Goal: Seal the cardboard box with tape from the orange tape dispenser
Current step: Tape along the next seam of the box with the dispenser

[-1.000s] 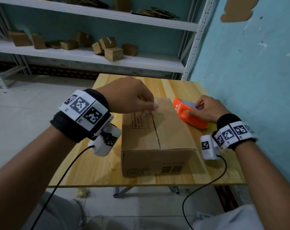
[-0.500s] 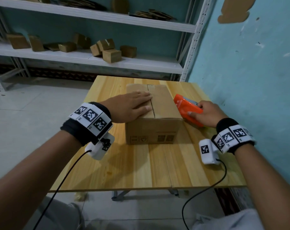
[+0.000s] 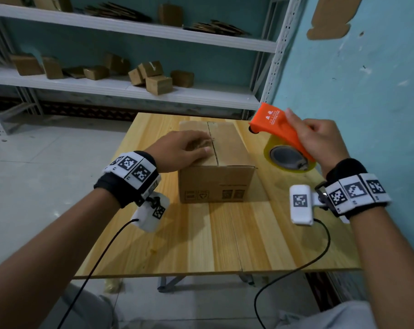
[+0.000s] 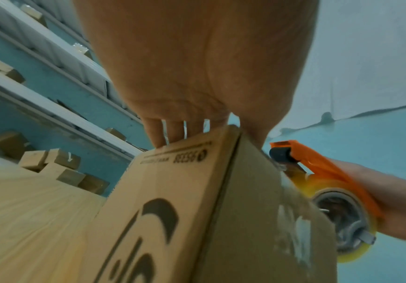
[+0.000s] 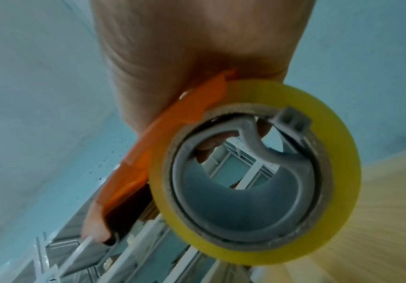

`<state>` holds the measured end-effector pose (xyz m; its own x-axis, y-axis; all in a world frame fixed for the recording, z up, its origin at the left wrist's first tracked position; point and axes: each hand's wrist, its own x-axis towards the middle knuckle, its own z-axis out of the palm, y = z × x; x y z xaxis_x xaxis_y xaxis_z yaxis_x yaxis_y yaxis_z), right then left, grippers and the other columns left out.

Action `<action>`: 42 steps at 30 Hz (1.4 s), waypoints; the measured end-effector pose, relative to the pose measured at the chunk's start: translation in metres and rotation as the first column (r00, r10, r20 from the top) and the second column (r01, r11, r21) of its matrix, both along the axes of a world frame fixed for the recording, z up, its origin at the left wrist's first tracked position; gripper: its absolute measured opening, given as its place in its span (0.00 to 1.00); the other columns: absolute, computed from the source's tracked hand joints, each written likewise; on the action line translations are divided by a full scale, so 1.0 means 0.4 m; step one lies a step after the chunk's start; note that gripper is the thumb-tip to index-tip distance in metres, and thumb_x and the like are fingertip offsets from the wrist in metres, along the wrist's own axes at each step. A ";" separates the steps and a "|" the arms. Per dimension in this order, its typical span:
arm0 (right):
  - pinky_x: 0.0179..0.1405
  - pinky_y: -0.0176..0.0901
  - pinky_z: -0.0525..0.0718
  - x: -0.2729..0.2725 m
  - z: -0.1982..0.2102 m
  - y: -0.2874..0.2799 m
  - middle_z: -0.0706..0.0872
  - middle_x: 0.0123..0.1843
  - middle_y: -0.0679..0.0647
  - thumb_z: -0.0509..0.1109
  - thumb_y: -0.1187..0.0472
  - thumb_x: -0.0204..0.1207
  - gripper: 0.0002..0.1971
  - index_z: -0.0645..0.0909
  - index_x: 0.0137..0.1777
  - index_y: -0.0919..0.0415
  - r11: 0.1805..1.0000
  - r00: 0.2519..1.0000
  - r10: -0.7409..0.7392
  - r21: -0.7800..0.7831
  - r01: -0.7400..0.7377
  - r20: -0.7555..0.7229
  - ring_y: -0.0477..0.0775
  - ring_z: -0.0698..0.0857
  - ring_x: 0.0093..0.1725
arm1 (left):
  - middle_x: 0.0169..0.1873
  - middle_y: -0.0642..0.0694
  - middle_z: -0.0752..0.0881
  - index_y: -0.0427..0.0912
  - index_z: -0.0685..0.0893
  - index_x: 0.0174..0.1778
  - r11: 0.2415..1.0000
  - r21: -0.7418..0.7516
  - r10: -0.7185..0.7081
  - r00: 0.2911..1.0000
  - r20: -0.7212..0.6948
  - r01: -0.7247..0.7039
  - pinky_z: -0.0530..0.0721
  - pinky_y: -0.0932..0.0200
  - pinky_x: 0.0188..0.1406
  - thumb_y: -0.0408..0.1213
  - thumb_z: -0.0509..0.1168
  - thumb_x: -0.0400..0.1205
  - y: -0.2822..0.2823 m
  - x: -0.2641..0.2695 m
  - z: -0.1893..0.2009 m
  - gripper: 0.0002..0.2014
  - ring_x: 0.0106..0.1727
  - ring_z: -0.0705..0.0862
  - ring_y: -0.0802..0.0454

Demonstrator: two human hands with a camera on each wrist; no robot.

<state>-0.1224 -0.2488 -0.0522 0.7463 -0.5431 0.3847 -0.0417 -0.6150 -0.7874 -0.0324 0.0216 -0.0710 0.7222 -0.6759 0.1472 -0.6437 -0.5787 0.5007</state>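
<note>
A closed cardboard box [image 3: 227, 160] stands on the wooden table [image 3: 201, 243], its top seam running away from me. My left hand [image 3: 184, 148] lies flat on the left flap, fingers reaching the seam; the left wrist view shows the fingers [image 4: 173, 132] pressed on the box [image 4: 185, 191]. My right hand [image 3: 319, 138] grips the orange tape dispenser [image 3: 279, 127] in the air, right of the box and above the table. Its yellowish tape roll [image 3: 289, 160] hangs below the handle. The right wrist view shows the roll [image 5: 253, 189] close up and the orange handle [image 5: 148, 159].
White metal shelves [image 3: 120, 89] behind the table hold several small cardboard boxes [image 3: 158, 84] and flattened cardboard. A blue wall [image 3: 367, 79] runs close along the table's right side. Cables hang from both wrist cameras over the front edge.
My right hand has lifted the dispenser off the table and turned it roll-down. The box has slid farther from me, and my left hand stays flat on its top.
</note>
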 end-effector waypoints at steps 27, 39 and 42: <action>0.29 0.25 0.72 -0.038 0.048 0.141 0.81 0.24 0.38 0.70 0.38 0.76 0.22 0.79 0.30 0.52 0.907 0.933 0.354 -0.267 -0.324 0.068 0.38 0.80 0.26 | 0.36 0.26 0.84 0.24 0.81 0.53 0.796 -0.571 -0.016 0.936 -0.351 -0.200 0.76 0.61 0.21 0.50 0.51 0.89 -0.048 -0.081 0.056 0.28 0.24 0.83 0.50; 0.30 0.23 0.75 -0.037 0.057 0.155 0.84 0.31 0.43 0.68 0.34 0.74 0.21 0.81 0.34 0.51 0.890 0.934 0.355 -0.325 -0.321 0.050 0.35 0.83 0.30 | 0.30 0.41 0.85 0.34 0.81 0.45 0.760 -0.592 0.040 0.929 -0.367 -0.267 0.76 0.62 0.19 0.54 0.50 0.88 -0.052 -0.079 0.046 0.26 0.22 0.80 0.50; 0.29 0.23 0.73 -0.038 0.058 0.158 0.82 0.29 0.43 0.69 0.35 0.75 0.21 0.80 0.32 0.51 0.890 0.934 0.353 -0.329 -0.316 0.056 0.35 0.82 0.28 | 0.29 0.38 0.84 0.35 0.81 0.40 0.754 -0.609 0.020 0.934 -0.357 -0.249 0.75 0.60 0.19 0.53 0.51 0.88 -0.052 -0.079 0.046 0.26 0.21 0.79 0.48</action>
